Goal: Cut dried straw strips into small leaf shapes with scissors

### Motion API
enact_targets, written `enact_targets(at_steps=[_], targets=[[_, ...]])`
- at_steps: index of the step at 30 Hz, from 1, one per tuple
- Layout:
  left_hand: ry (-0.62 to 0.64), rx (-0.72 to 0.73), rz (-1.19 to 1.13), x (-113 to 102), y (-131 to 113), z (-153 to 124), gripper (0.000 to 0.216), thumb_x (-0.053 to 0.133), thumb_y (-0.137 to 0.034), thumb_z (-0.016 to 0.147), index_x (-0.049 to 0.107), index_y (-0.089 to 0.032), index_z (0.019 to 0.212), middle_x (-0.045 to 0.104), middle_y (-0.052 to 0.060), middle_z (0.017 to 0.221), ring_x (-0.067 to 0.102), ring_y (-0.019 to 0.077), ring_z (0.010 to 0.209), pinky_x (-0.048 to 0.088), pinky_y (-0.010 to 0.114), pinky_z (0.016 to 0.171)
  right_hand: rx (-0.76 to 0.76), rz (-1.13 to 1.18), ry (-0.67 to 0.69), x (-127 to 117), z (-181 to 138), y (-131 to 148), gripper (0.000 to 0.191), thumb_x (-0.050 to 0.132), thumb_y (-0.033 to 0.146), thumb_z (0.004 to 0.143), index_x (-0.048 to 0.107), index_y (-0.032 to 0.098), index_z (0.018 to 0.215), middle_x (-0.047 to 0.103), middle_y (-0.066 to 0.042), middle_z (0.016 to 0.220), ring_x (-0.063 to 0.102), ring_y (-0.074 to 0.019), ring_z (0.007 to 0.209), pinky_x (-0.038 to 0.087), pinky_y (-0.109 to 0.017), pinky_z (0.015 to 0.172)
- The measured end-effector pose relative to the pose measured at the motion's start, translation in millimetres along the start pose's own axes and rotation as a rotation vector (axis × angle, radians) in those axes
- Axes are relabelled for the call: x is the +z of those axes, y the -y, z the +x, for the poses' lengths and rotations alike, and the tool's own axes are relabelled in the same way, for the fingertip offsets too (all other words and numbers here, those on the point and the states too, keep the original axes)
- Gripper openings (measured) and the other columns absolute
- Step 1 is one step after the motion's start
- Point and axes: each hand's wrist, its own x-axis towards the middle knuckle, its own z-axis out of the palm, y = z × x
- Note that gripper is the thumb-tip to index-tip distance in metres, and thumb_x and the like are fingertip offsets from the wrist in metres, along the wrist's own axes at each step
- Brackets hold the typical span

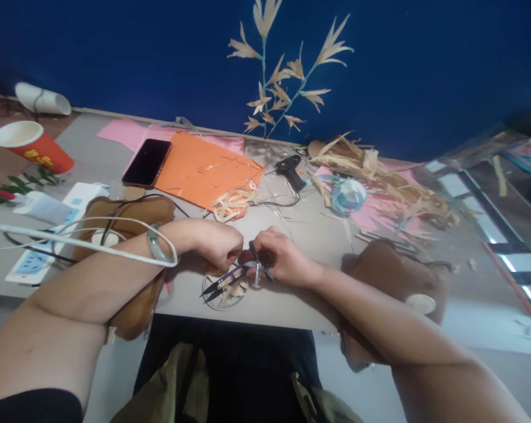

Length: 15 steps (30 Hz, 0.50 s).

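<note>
On the near side of the orange sheet (pixel 190 167), a round dish (pixel 237 304) of pale husk-like scraps sits by the table edge. Over it, also nearer than the sheet, the purple-bladed scissors (pixel 230 275) have their tips slightly parted. The right hand (pixel 287 257) grips their dark handles, fingers bent around the loops. Beside the blades, the left hand (pixel 219 244) has its fingers curled nearly closed; whether they pinch anything, I cannot tell. A smartphone (pixel 146 163) overlaps the sheet's left edge. Right of the sheet lie a black glue gun (pixel 291 171), then a tape roll (pixel 349 195). Beyond the sheet, a tan-leaved branch (pixel 281 94) stands against the blue wall (pixel 137 59).
</note>
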Motion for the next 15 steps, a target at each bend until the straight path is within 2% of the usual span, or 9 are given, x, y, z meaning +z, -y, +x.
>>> enact_targets(at_steps=[2, 6, 8, 13, 15], targets=[[0.016, 0.0, 0.015, 0, -2, 0, 0.02, 0.063, -0.024, 0.06, 0.056, -0.019, 0.043, 0.045, -0.003, 0.034, 0.031, 0.0095, 0.036, 0.026, 0.026, 0.043, 0.007, -0.005, -0.014, 0, 0, -1, 0.032, 0.076, 0.035, 0.067, 0.048, 0.02, 0.07, 0.054, 0.001, 0.063, 0.049, -0.0147, 0.065, 0.034, -0.03, 0.074], [0.142, 0.016, 0.123, -6, -10, -5, 0.016, 0.059, -0.02, 0.064, 0.059, -0.018, 0.049, 0.052, -0.002, 0.041, 0.034, 0.0098, 0.038, 0.025, 0.026, 0.043, -0.009, -0.005, -0.031, 1, 0, -2, 0.032, 0.075, 0.033, 0.068, 0.046, 0.02, 0.07, 0.053, 0.002, 0.063, 0.048, -0.0145, 0.065, 0.033, -0.029, 0.074], [0.166, 0.038, 0.161, -10, -13, -7, 0.015, 0.057, -0.019, 0.065, 0.059, -0.018, 0.05, 0.052, -0.002, 0.043, 0.034, 0.0101, 0.039, 0.025, 0.026, 0.042, -0.018, -0.015, -0.041, 2, 0, -3, 0.031, 0.075, 0.03, 0.067, 0.046, 0.019, 0.071, 0.052, 0.002, 0.062, 0.048, -0.0139, 0.064, 0.033, -0.029, 0.074], [0.14, 0.041, 0.106, -17, -11, -7, 0.01, 0.056, -0.017, 0.063, 0.06, -0.017, 0.054, 0.053, -0.003, 0.045, 0.038, 0.0102, 0.042, 0.026, 0.025, 0.044, -0.025, -0.042, -0.007, 3, 1, -6, 0.032, 0.077, 0.032, 0.064, 0.048, 0.019, 0.071, 0.055, 0.003, 0.062, 0.049, -0.0125, 0.06, 0.032, -0.03, 0.076], [0.09, 0.024, 0.102, -21, -8, -5, 0.01, 0.055, -0.017, 0.064, 0.063, -0.017, 0.059, 0.057, -0.002, 0.05, 0.043, 0.0105, 0.046, 0.028, 0.023, 0.046, -0.028, -0.038, 0.003, 3, 1, -7, 0.035, 0.079, 0.035, 0.063, 0.049, 0.019, 0.071, 0.057, 0.003, 0.064, 0.05, -0.0124, 0.061, 0.032, -0.031, 0.076]])
